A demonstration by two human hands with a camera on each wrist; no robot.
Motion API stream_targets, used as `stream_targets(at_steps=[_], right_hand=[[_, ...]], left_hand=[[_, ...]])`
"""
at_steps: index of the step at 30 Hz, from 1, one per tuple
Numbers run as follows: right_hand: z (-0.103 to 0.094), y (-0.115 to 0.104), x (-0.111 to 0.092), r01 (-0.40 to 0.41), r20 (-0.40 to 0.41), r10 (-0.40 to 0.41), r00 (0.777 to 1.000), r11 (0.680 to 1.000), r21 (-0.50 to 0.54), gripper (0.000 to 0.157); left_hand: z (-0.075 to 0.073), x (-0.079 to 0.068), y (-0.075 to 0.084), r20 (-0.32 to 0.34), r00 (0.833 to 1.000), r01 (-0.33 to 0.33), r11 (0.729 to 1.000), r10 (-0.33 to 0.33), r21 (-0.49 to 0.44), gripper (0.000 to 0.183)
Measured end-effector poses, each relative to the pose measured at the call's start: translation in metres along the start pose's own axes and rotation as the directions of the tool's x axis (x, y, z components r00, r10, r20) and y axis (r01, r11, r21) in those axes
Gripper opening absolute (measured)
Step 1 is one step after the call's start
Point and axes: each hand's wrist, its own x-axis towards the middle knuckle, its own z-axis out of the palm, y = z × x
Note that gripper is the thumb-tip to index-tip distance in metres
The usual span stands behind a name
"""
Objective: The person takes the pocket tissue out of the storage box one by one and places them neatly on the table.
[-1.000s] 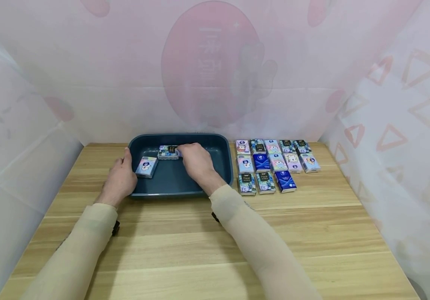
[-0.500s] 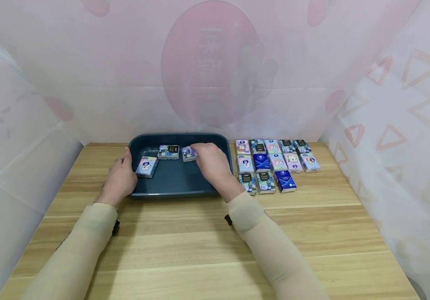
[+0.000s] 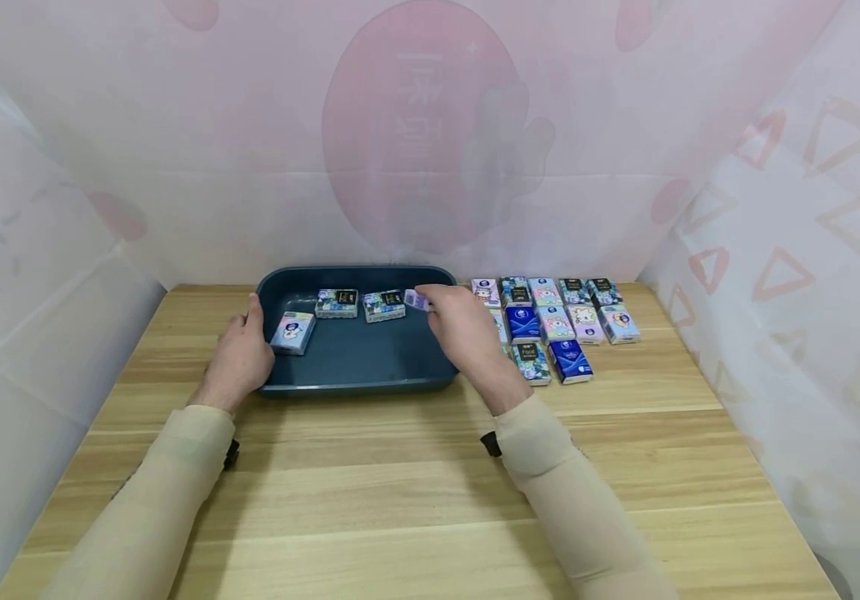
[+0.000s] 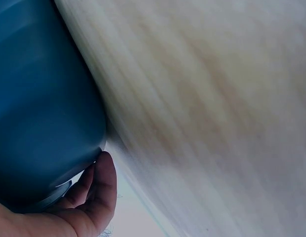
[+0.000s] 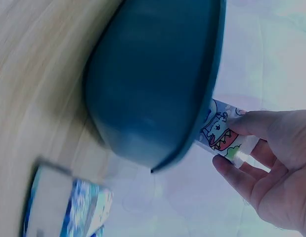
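In the head view, my right hand [image 3: 467, 329] pinches a light purple tissue pack [image 3: 418, 300] above the right part of the dark teal tray [image 3: 358, 386]. The right wrist view shows the cartoon print of this pack [image 5: 223, 131] between thumb and fingers, partly behind the tray rim [image 5: 217, 54]. My left hand [image 3: 241, 352] grips the tray's left end; in the left wrist view its curled fingers [image 4: 104, 185] touch the outer wall. Inside the tray lie two flowered tissue packs, one [image 3: 336, 303] left of the other [image 3: 383, 306], and a pale blue cartoon pack [image 3: 293, 333].
Right of the tray, several tissue packs lie in rows on the wooden table [image 3: 370, 483], among them a dark blue pack [image 3: 570, 362] and a flowered pack [image 3: 531, 363]. My right hand and wrist cover some of them. A printed cloth backdrop [image 3: 250, 208] rises behind.
My right hand has moved right with the purple tissue pack, and the second flowered pack in the tray has come fully into view. The left hand and tray have stayed put.
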Motion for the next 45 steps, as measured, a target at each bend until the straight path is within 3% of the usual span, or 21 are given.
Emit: stream_targets(at_steps=[16, 26, 34, 45], right_hand=[[-0.037, 0.040, -0.027, -0.077, 0.013, 0.076, 0.997, 0.997, 0.033, 0.050], [-0.055, 0.069, -0.044, -0.075, -0.016, 0.076, 0.997, 0.997, 0.017, 0.051], [-0.064, 0.101, -0.059, -0.090, -0.064, 0.087, 0.994, 0.995, -0.038, 0.050], [-0.080, 0.135, -0.081, -0.136, -0.015, 0.135, 0.991, 0.987, -0.090, 0.045]], left_hand=[[0.000, -0.002, 0.001, 0.000, 1.000, 0.009, 1.000, -0.009, -0.001, 0.089], [0.001, -0.002, 0.001, -0.006, 1.000, 0.016, 1.000, -0.016, 0.004, 0.088], [0.001, -0.002, 0.001, -0.013, 1.000, 0.003, 1.000, -0.003, 0.009, 0.088], [0.000, -0.002, 0.001, -0.016, 1.000, -0.008, 1.000, 0.008, 0.017, 0.089]])
